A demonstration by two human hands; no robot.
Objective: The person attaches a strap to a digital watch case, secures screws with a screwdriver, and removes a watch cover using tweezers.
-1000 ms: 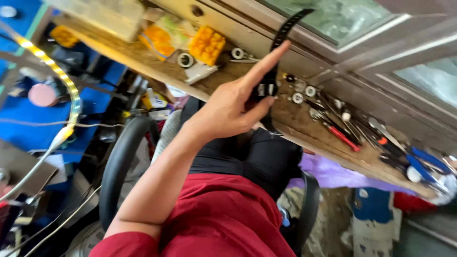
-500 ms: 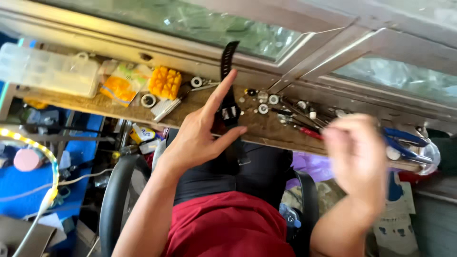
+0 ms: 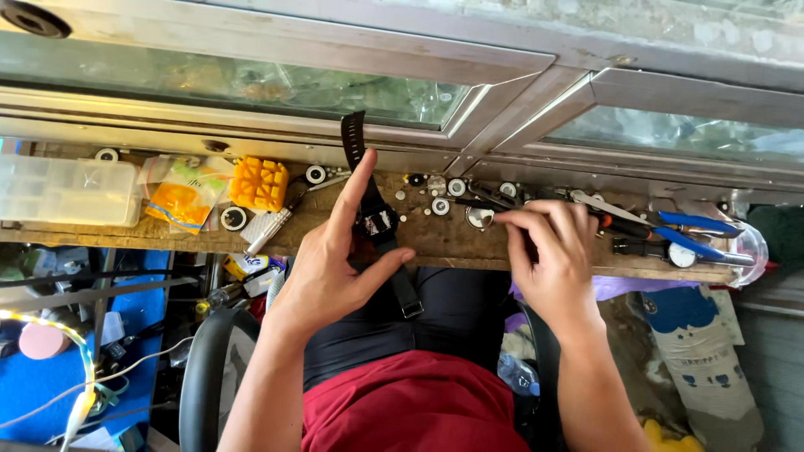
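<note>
My left hand holds a black wristwatch against the wooden bench. The thumb presses the lower strap and the forefinger lies stretched along the upper strap. My right hand reaches over the bench to the right of the watch. Its curled fingertips touch a small round metal disc. Whether they grip the disc is hidden by the fingers. Several small round watch parts lie between the two hands.
A yellow ridged block, an orange packet and a clear plastic box sit on the bench's left. Blue-handled pliers and other hand tools lie on the right. A window frame runs behind. A chair arm is low left.
My right hand has come in from the lower right and settled on the bench at the metal disc. My left hand stays on the watch. The view has swung level with the bench.
</note>
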